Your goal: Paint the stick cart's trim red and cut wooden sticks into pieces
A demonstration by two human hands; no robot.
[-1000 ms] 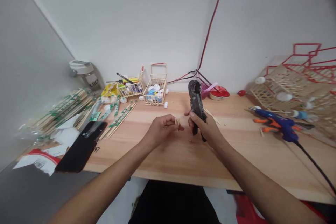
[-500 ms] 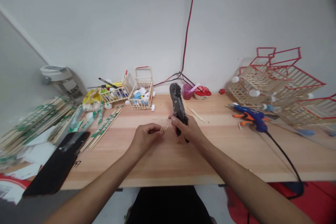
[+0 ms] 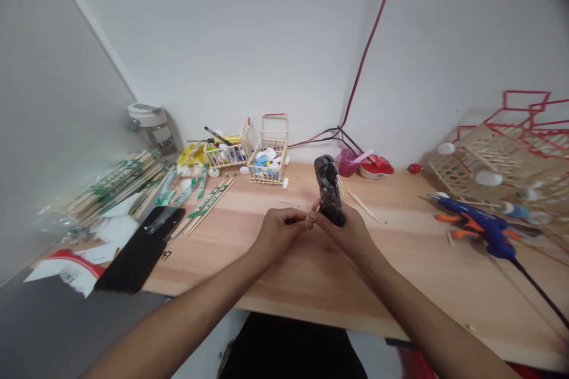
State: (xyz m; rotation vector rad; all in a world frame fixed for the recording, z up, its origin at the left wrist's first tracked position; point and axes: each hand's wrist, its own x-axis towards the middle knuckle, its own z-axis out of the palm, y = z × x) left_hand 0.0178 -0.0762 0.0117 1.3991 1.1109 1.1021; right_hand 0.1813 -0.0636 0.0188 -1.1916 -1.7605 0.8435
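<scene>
My left hand (image 3: 280, 234) pinches a small piece of wooden stick (image 3: 310, 220) between finger and thumb. That piece reaches toward the jaws of a dark metal crimping plier (image 3: 329, 189), which stands upright in my right hand (image 3: 344, 232). The two hands nearly touch over the middle of the wooden table (image 3: 355, 284). My right fingers partly hide the plier's lower end, and my left fingers hide most of the stick piece.
Small stick-built baskets (image 3: 268, 166) holding bottle caps stand at the back, near bundled chopsticks (image 3: 118, 185) and a black phone (image 3: 140, 249). A blue-and-orange glue gun (image 3: 482, 222) lies right, before a red-framed stick model (image 3: 498, 154). A red-and-black cable (image 3: 364, 65) runs up the wall.
My hands have drawn closer, bringing the stick piece against the plier. The plier has tilted more upright, and the view has shifted slightly as my head turned.
</scene>
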